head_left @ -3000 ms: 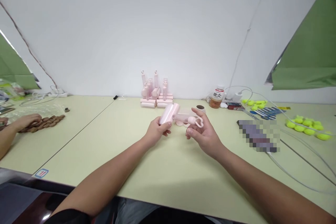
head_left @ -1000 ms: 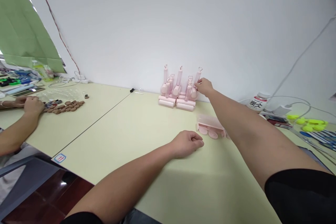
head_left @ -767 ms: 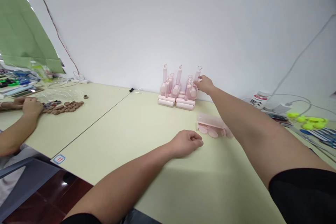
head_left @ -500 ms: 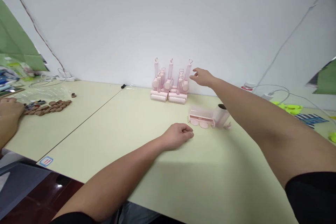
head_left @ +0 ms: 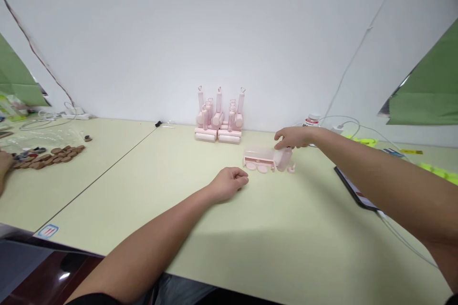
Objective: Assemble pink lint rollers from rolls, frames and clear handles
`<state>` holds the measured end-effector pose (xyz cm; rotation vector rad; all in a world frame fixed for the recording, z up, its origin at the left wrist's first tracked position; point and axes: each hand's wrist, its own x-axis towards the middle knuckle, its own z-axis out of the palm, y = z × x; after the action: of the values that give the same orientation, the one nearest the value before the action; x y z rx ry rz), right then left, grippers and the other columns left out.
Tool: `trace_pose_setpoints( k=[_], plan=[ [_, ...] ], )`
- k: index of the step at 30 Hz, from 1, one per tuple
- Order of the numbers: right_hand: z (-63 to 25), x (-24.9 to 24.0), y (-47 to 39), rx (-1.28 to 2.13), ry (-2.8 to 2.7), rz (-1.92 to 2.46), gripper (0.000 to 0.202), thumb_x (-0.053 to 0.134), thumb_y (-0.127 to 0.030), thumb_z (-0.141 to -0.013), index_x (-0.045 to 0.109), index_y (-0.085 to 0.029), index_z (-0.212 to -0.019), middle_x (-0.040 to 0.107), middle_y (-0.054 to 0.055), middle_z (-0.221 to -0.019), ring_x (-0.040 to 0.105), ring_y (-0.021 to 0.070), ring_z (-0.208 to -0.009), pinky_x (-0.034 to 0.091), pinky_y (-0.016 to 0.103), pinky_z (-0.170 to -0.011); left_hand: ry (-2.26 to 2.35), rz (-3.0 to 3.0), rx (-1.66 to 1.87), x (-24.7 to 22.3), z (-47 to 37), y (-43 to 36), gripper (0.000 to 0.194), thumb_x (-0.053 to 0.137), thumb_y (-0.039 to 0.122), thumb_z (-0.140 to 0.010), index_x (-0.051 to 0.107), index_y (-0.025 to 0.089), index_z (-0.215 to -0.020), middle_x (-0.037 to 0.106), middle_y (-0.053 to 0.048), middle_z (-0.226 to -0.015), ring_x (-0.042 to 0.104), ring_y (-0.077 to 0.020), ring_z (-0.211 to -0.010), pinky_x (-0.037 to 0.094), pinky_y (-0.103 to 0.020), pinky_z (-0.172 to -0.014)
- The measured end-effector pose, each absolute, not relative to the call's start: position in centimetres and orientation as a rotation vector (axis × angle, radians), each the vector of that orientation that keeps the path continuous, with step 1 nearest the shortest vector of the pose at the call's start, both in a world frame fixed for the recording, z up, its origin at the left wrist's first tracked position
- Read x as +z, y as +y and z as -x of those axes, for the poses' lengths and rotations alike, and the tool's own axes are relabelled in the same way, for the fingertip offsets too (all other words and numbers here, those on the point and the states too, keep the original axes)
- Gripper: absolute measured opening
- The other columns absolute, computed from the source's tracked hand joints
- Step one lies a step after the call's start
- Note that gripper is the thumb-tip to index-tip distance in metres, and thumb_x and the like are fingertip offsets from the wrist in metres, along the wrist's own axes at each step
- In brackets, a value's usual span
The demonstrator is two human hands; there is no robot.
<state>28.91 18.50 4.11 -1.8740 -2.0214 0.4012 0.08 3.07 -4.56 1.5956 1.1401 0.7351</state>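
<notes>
My left hand point(head_left: 228, 184) rests on the table with its fingers curled together; whether anything is inside is hidden. Just above a pale roller point(head_left: 283, 159) is my right hand point(head_left: 290, 138), thumb and fingers reaching its top end; contact is unclear. Beside that roller lies a pink open case point(head_left: 259, 159) with two round pink discs along its front edge. A small pink piece point(head_left: 291, 168) lies to the right. Against the wall stands a group of pink lint-roller-like items point(head_left: 219, 119), some upright with loops on top, others lying flat.
A pile of brown discs point(head_left: 57, 156) lies at the left near another person's hand point(head_left: 4, 164). A black-edged tablet point(head_left: 352, 190) with a white cable lies under my right forearm. A white bottle point(head_left: 313, 120) and yellow-green items point(head_left: 365, 141) are behind.
My right hand has moved from beside the upright pink items down and right to the roller. The view has turned right, bringing the tablet into sight. My left hand keeps its pose.
</notes>
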Motion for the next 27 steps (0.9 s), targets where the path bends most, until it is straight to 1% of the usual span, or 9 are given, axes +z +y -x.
trace_pose_setpoints(
  k=[6,10,13,15,17,20,22,24,27],
  plan=[
    [-27.8,6.3,17.8,0.45,-2.276,2.025,0.049,0.082,-0.024,-0.052,0.071,-0.026,-0.099,0.071,0.008,-0.093,0.061,0.0216,-0.061,0.044,0.033,-0.053,1.119,-1.587,0.75,-5.0,0.2,3.2,0.03,0.059,0.038,-0.081,0.068,0.015,-0.099,0.063,-0.002,-0.078,0.059,-0.0136,-0.072,0.043,-0.026,-0.067],
    [-27.0,10.2,16.1,0.097,-2.332,1.888,0.045,0.08,-0.026,-0.064,0.068,-0.025,-0.107,0.068,0.009,-0.102,0.064,0.0265,-0.084,0.048,0.033,-0.067,1.102,-1.562,0.777,-5.2,0.3,3.4,0.03,0.06,0.038,-0.082,0.067,0.015,-0.098,0.064,-0.002,-0.081,0.06,-0.0128,-0.072,0.043,-0.024,-0.064],
    [-24.7,10.8,12.4,0.196,-2.122,1.637,0.035,0.076,-0.034,-0.074,0.066,-0.024,-0.107,0.066,0.007,-0.095,0.063,0.0239,-0.084,0.05,0.033,-0.069,1.104,-1.533,0.852,-4.8,0.2,3.5,0.036,0.059,0.043,-0.083,0.067,0.014,-0.102,0.066,-0.005,-0.091,0.06,-0.0135,-0.075,0.044,-0.024,-0.062],
    [-22.4,9.1,8.9,0.395,-1.958,1.402,0.024,0.067,-0.038,-0.083,0.064,-0.023,-0.101,0.065,0.006,-0.088,0.064,0.0208,-0.079,0.051,0.032,-0.068,1.049,-1.54,0.946,-4.3,0.0,3.5,0.047,0.06,0.049,-0.083,0.064,0.014,-0.114,0.066,-0.008,-0.101,0.06,-0.0155,-0.082,0.046,-0.024,-0.064],
    [-20.2,5.8,5.6,0.624,-1.864,1.196,0.022,0.065,-0.04,-0.082,0.061,-0.023,-0.094,0.066,0.004,-0.086,0.064,0.0189,-0.074,0.051,0.031,-0.066,0.951,-1.548,1.046,-3.7,-0.2,3.2,0.057,0.061,0.054,-0.083,0.059,0.012,-0.121,0.065,-0.01,-0.108,0.06,-0.0181,-0.09,0.049,-0.026,-0.069],
    [-18.7,0.4,2.2,0.842,-1.948,1.003,0.023,0.061,-0.044,-0.085,0.058,-0.023,-0.094,0.067,0.004,-0.091,0.065,0.0197,-0.079,0.051,0.032,-0.067,0.898,-1.53,1.166,-3.0,-0.3,2.8,0.054,0.06,0.053,-0.083,0.058,0.012,-0.118,0.066,-0.01,-0.108,0.06,-0.0195,-0.093,0.049,-0.028,-0.075],
    [-19.2,-2.4,1.5,0.756,-2.093,1.034,0.02,0.057,-0.041,-0.088,0.06,-0.022,-0.095,0.067,0.006,-0.1,0.064,0.0207,-0.086,0.051,0.033,-0.072,0.964,-1.529,1.189,-2.8,-0.2,2.6,0.05,0.063,0.05,-0.081,0.058,0.014,-0.115,0.067,-0.009,-0.106,0.06,-0.0187,-0.09,0.047,-0.028,-0.075],
    [-20.5,-4.0,2.0,0.493,-2.131,1.264,0.02,0.052,-0.035,-0.09,0.061,-0.02,-0.102,0.068,0.01,-0.102,0.063,0.0215,-0.08,0.05,0.036,-0.073,1.041,-1.562,1.168,-2.8,0.1,2.5,0.049,0.067,0.046,-0.077,0.058,0.015,-0.114,0.067,-0.007,-0.105,0.06,-0.0186,-0.088,0.046,-0.028,-0.074],
    [-22.1,-5.0,3.4,0.302,-2.186,1.487,0.034,0.051,-0.028,-0.089,0.058,-0.016,-0.121,0.068,0.014,-0.114,0.064,0.0244,-0.084,0.048,0.039,-0.076,1.106,-1.632,1.128,-3.0,0.5,2.6,0.049,0.071,0.042,-0.074,0.059,0.017,-0.114,0.066,-0.006,-0.107,0.059,-0.0199,-0.091,0.046,-0.029,-0.075]
  ],
)
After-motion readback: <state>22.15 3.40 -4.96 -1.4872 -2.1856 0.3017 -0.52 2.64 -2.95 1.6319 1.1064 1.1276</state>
